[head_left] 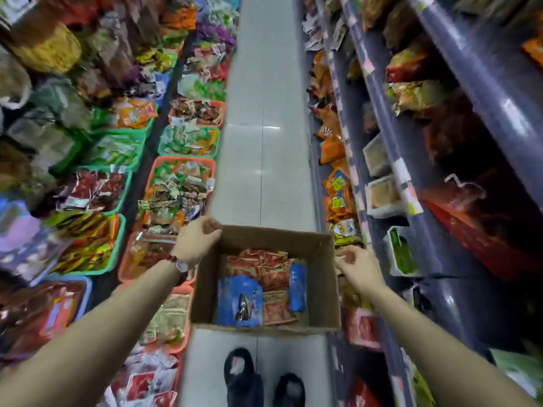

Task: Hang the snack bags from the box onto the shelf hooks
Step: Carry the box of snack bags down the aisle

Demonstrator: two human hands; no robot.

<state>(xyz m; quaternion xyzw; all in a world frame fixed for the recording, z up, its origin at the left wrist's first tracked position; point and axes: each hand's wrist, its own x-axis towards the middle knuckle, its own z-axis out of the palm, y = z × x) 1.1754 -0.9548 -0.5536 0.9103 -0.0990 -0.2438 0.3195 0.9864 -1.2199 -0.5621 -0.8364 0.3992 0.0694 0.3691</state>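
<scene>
Biggest risk I'm seeing: the open brown cardboard box [317, 277] is sitting on the floor mid-aisle, right ahead of the person's dark slippers [244, 377], so one step could be kicking it or crushing bags. Inside it, crinkly red and blue foil snack bags [264, 289] are lying jumbled flat. The left hand [199, 239] is hovering over the box's far-left corner, fingers loosely curled and empty; the right hand [358, 268] is hanging by its right wall, fingers half-spread, gripping nothing I can make out.
</scene>
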